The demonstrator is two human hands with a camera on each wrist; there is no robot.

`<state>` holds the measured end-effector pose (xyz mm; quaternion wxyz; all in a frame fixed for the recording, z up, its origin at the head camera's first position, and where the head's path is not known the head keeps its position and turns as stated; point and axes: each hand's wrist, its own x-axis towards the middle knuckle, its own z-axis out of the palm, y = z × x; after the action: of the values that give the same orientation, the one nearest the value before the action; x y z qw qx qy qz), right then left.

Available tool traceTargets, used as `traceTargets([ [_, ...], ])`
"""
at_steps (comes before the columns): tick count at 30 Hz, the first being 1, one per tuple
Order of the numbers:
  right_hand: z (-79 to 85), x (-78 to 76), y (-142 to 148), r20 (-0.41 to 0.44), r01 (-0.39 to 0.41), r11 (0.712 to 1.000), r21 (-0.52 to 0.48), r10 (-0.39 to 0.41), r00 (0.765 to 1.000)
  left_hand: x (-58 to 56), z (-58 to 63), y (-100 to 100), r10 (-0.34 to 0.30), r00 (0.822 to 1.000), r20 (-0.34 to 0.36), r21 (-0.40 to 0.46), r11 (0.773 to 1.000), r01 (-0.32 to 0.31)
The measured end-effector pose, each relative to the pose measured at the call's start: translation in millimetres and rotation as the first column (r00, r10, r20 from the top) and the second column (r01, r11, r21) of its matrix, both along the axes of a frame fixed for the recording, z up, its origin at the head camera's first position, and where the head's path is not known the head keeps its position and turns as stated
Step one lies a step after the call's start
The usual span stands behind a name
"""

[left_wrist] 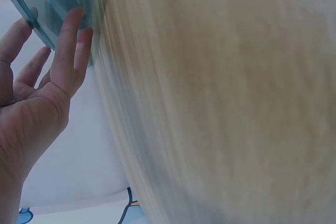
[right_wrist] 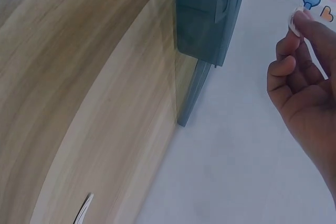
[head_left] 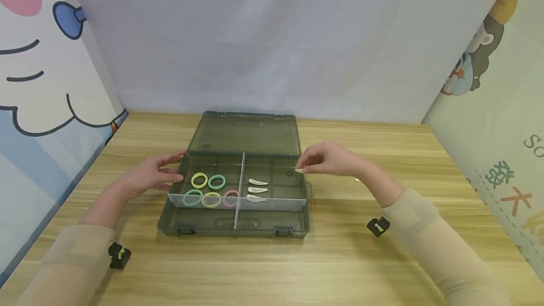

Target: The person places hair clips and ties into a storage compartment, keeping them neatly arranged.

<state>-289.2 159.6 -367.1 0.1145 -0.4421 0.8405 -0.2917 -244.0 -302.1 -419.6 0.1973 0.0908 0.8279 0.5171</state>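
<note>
A grey translucent compartment box [head_left: 199,232] stands on the table, its lid [head_left: 246,133] raised at the back. In the back left compartment lie several hair ties in yellow, green and pink, among them a green hair tie [head_left: 216,176]. Three white snap hair clips [head_left: 257,190] form a column in the back right compartment. My right hand [head_left: 329,158] pinches another white hair clip [right_wrist: 294,23] between thumb and forefinger, over the box's right edge. At the box's left side is my left hand [head_left: 148,174], fingers spread and fingertips against the wall.
One more white hair clip [right_wrist: 83,209] lies on the wooden table [head_left: 340,259] to the right of the box, partly hidden by the right forearm in the head view. Behind the table hangs a pale cloth [head_left: 272,60]. Printed panels flank both sides.
</note>
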Motion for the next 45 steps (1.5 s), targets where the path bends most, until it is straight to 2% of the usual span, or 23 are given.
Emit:
traceTargets([
  [5,-6.5,-2.7,-15.1,0.002,-0.043,0.999,0.002,0.043,0.999,-0.6,-0.4,-0.1,-0.001,1.000,0.000,0.002,1.000,0.001],
  [15,-22.9,-5.8,-40.2,0.062,-0.100,0.993,0.061,0.096,0.993,-0.1,1.1,1.0,-0.001,1.000,0.005,0.005,1.000,0.000],
  [26,-36.4,-9.3,-52.5,0.086,-0.153,0.968,0.196,0.139,0.987,-0.2,0.5,0.1,-0.003,1.000,0.007,0.008,1.000,0.003],
  [36,-38.5,-7.7,-57.5,-0.016,-0.170,0.936,0.308,0.184,0.983,-0.2,0.4,-0.7,-0.008,1.000,0.002,0.002,1.000,0.008],
  [45,-42.8,-5.8,-60.1,-0.058,-0.148,0.919,0.365,0.181,0.982,-0.7,-0.5,-0.4,-0.008,1.000,0.002,0.006,1.000,0.008],
])
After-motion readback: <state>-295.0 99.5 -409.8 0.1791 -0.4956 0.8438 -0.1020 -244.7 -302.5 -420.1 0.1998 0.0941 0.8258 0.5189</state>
